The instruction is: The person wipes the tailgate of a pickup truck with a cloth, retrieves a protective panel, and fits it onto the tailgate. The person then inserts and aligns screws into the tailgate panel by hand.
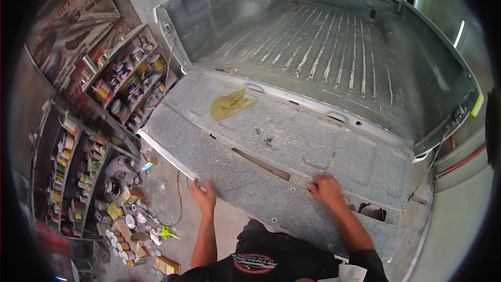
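Observation:
The lowered tailgate (250,149) of a pickup truck lies in front of me, its grey, scuffed surface facing up. My left hand (203,197) is at its near-left edge, fingers stretched and thumb apart, with nothing seen in it. On the right, my right hand (327,190) is closed, fingers curled down against the tailgate beside the long slot (261,164). Whatever may be under those fingers is hidden. A crumpled yellow-green cloth or sheet (230,104) and several small dark pieces (267,140) lie farther back on the tailgate.
Beyond the tailgate is the ribbed truck bed (323,47). Shelves (130,75) with cans stand at left. More cans, boxes and a green spray gun (168,233) crowd the floor on that side. An opening (372,211) shows at the tailgate's right end.

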The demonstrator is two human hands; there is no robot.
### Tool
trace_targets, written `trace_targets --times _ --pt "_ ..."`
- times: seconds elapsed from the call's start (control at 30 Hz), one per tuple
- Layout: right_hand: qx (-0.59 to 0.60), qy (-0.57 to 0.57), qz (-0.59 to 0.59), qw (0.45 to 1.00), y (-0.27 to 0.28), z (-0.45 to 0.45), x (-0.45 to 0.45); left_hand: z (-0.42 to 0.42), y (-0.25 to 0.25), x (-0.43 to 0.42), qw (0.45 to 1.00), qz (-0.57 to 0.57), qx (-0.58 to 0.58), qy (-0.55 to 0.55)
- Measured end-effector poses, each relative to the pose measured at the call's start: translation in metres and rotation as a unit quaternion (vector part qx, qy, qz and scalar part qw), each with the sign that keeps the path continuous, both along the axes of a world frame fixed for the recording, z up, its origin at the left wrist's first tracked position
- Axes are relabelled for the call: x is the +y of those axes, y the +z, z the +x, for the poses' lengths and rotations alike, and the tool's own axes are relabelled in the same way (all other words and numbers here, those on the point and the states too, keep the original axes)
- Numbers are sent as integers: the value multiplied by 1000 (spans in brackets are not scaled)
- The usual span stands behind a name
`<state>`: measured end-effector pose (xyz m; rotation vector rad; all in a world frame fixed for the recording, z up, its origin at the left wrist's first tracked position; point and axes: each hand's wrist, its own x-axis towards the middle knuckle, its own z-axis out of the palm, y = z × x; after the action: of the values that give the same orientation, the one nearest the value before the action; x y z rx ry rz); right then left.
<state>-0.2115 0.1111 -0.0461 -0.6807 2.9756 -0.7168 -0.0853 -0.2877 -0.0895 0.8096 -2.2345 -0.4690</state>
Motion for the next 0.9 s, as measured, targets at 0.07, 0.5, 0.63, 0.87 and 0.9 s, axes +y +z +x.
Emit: trace_targets --times 0.07,0.5,0.63,0.87,0.9 --pt "-50 -67 26 996 20 16 9 22 -2 1 937 349 -19 10" --pt "-108 -139 70 982 24 51 38 25 26 46 792 608 31 -45" --pt "-32 -137 44 989 45 42 35 8 47 39 692 720 42 -16" --pt "41 -114 52 991 40 36 41 -19 39 69 942 327 -30 -75" --pt "42 -109 49 992 45 35 38 -14 34 71 907 419 25 -37"
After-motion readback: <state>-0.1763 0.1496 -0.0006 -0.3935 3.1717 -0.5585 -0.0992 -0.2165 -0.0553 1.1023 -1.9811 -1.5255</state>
